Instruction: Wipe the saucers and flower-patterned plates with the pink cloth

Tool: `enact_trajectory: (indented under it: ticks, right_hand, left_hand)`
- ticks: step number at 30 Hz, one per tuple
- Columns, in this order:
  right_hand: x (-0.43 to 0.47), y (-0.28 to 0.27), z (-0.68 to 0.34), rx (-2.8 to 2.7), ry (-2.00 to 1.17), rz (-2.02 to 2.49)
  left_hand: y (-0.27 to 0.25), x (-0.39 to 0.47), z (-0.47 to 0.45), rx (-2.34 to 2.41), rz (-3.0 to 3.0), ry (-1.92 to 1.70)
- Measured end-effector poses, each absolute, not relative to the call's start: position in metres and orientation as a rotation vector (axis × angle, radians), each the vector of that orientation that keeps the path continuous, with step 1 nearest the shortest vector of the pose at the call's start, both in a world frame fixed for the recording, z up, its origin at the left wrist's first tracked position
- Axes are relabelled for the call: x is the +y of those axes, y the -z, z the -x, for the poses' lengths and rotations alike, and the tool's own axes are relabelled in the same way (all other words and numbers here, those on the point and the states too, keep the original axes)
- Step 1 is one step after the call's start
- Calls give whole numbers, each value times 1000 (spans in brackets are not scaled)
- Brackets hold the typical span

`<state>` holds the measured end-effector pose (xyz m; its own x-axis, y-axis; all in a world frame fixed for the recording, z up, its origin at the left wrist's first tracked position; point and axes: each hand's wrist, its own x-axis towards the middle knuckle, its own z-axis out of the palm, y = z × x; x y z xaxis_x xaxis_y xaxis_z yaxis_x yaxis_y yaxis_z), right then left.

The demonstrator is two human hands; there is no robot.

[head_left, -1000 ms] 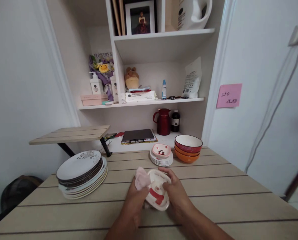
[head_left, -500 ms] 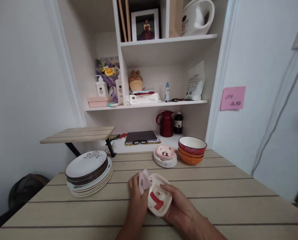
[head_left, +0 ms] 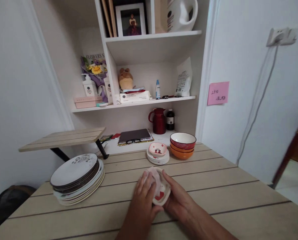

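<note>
My right hand (head_left: 178, 199) clamped on a small dish (head_left: 164, 192), my left hand (head_left: 143, 200) clasping a pink cloth (head_left: 155, 177) against its inside, the dish over the counter (head_left: 218, 186), from it small plates (head_left: 158, 160) at twelve o'clock, bowls (head_left: 182, 148) at one, large plates (head_left: 77, 175) at nine

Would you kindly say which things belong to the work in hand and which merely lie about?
Belonging:
pale pink cloth under the left hand
rounded white dish with red print in the right hand
possibly, pale stacked plates and red-orange bowls

Apparently lying about:
dark red jug
black-framed glasses
</note>
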<state>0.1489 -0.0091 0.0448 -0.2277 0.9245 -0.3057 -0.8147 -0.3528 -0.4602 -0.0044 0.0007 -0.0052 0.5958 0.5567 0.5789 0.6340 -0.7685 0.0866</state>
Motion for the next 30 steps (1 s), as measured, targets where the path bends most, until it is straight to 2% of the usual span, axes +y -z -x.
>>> enact_trajectory:
  ticks: [4, 8, 11, 15, 21, 25, 30]
  right_hand:
    - [-8, -47, -154, -321, -1800, 666]
    - [-7, -45, -162, -443, -1996, 625]
    - [-4, -43, -166, -480, -2174, 575]
    - [-5, -43, -163, -497, -2211, 379]
    - [-17, -37, -144, -603, -2048, 306]
    - [-31, -40, -139, -733, -1793, 261]
    - [-43, -44, -128, -734, -1660, 338]
  left_hand:
    - [-1, 0, 0, -826, 2679, 787]
    - [-16, -8, 3, -734, 2603, 797]
    - [-20, -10, 2, -657, 2438, 948]
    - [-18, -12, -4, -631, 2225, 1124]
    - [-14, -21, -14, -892, 2069, 1141]
    - [-16, -27, -22, -937, 2028, 1226]
    - [-20, -31, -27, -926, 2119, 1345]
